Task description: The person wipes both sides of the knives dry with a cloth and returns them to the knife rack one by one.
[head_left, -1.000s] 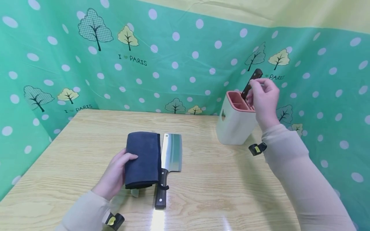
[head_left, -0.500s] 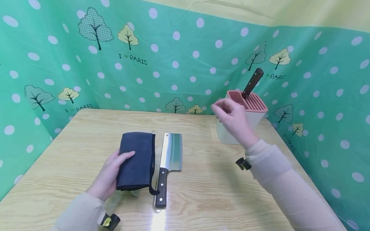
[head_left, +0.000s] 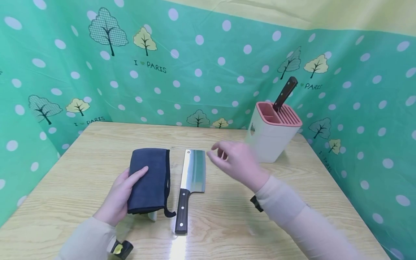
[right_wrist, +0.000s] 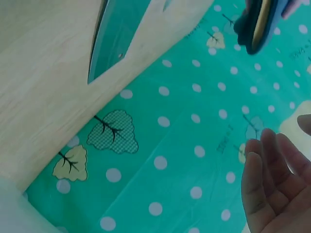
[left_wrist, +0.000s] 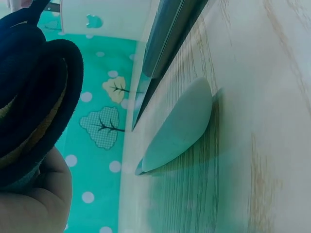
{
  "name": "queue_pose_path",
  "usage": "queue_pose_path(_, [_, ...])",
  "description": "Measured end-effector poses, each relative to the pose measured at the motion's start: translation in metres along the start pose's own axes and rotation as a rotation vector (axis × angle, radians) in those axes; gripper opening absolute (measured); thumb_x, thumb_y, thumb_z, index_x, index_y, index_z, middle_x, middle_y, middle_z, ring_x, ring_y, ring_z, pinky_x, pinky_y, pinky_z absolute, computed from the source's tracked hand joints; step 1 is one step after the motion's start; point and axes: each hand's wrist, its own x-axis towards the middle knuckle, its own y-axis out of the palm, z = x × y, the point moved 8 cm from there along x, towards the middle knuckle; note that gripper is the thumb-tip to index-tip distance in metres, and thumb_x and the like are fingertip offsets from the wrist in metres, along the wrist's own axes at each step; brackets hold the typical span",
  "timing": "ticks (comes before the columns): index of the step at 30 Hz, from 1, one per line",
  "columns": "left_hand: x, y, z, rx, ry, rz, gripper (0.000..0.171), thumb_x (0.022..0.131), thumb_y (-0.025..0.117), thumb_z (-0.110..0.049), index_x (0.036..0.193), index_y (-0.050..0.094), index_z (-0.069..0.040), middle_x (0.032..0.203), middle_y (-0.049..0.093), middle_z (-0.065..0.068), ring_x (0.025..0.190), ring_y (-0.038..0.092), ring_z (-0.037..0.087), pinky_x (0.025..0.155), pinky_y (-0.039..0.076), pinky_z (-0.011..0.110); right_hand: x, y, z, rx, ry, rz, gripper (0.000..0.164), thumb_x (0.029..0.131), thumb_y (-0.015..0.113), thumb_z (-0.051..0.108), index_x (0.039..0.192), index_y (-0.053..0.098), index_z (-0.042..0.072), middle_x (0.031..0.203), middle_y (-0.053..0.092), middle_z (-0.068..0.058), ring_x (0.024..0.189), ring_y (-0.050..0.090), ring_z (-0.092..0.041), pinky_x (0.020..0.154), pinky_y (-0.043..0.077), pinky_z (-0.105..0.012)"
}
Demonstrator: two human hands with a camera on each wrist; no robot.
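Observation:
My left hand [head_left: 118, 196] grips a folded dark navy cloth [head_left: 149, 180], thumb on top and the fingers beneath it. Below the cloth, a smooth whitish pointed oval piece [left_wrist: 180, 128] lies on the table; the head view shows only its tip. To the right of the cloth a cleaver [head_left: 193, 171] lies flat, its steel blade away from me and its dark riveted handle toward me. My right hand [head_left: 238, 164], slightly blurred, hovers to the right of the blade with loosely bent fingers. Nothing is held in it, and the right wrist view shows its bare palm and fingers.
A white knife block [head_left: 273, 142] with a pink slotted top stands at the back right. One dark-handled knife [head_left: 286, 93] leans in it. The wooden table [head_left: 107, 144] is bordered at the back and sides by a green dotted curtain [head_left: 182, 90].
My right hand has let go of the knife handle in the block and moved left and toward me, close to the cleaver. My left hand has shifted the cloth left, uncovering the cleaver's handle.

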Motion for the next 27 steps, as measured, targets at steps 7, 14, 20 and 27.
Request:
queue_pose_path(7, [0.0,-0.004,-0.001,-0.023,-0.015,-0.018,0.052,0.09,0.053,-0.046,0.13,0.037,-0.017,0.096,0.066,-0.005,0.087,0.066,0.015,0.077,0.053,0.034,-0.01,0.027,0.021,-0.088,-0.063,0.098,0.027,0.086,0.059,0.041,0.091,0.069,0.017,0.076,0.067,0.007,0.06,0.058,-0.004,0.051,0.042,-0.019])
queue_pose_path(14, [0.0,-0.007,-0.003,-0.008,-0.027,-0.024,0.057,0.089,0.051,-0.05,0.134,0.035,-0.018,0.098,0.064,-0.007,0.089,0.064,0.012,0.078,0.052,0.031,-0.019,0.055,0.038,-0.125,-0.074,0.214,0.037,0.086,0.055,0.05,0.083,0.067,0.015,0.076,0.068,0.004,0.057,0.059,-0.005,0.05,0.044,-0.018])
queue_pose_path(20, [0.002,-0.008,-0.009,0.059,-0.03,-0.004,0.077,0.088,0.046,-0.058,0.146,0.021,-0.015,0.121,0.051,-0.006,0.104,0.055,0.006,0.086,0.047,0.025,-0.027,0.086,0.044,-0.14,0.026,0.387,0.051,0.086,0.049,0.058,0.055,0.04,0.019,0.047,0.031,0.009,0.041,0.026,-0.005,0.036,0.025,-0.021])
queue_pose_path(27, [0.004,-0.007,-0.012,0.071,-0.027,-0.003,0.082,0.088,0.044,-0.06,0.149,0.013,-0.015,0.137,0.037,0.003,0.109,0.051,0.005,0.088,0.044,0.022,-0.037,0.114,0.056,-0.167,0.084,0.508,0.061,0.085,0.044,0.064,0.046,0.03,0.019,0.042,0.022,0.01,0.037,0.023,-0.005,0.032,0.026,-0.021])
